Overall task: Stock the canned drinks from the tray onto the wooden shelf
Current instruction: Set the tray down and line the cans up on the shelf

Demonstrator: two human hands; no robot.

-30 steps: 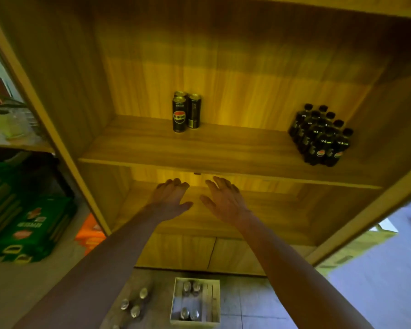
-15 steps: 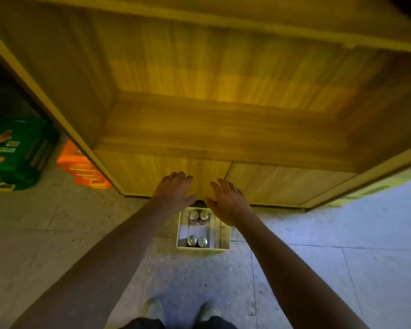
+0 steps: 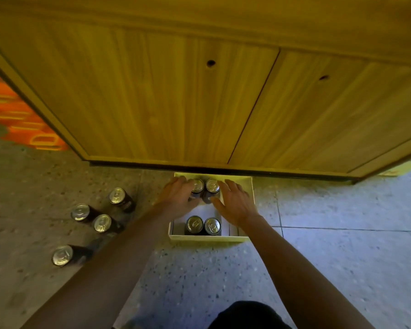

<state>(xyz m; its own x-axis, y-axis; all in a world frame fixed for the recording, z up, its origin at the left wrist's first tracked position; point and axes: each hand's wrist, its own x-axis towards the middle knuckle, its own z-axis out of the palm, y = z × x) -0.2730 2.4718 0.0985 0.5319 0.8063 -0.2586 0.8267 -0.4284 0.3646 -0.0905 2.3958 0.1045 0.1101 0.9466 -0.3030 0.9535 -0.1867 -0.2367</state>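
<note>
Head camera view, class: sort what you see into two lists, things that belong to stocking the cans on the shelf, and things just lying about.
Part of the job:
- white tray on the floor
- far pair of cans in it, left hand and right hand open around them
- near pair of cans

Lying about:
- four loose cans on the floor
- orange packaging
- cabinet doors

1. A tray [image 3: 207,238] sits on the floor [image 3: 342,257], its far edge against the base of a cabinet [image 3: 199,103].
2. Two cans [image 3: 204,185] stand at the tray's far edge, two more [image 3: 203,225] at its near edge.
3. The left hand [image 3: 179,198] and right hand [image 3: 235,203] flank the far pair.
4. Four loose cans [image 3: 97,219] stand on the floor left of the tray.
</note>
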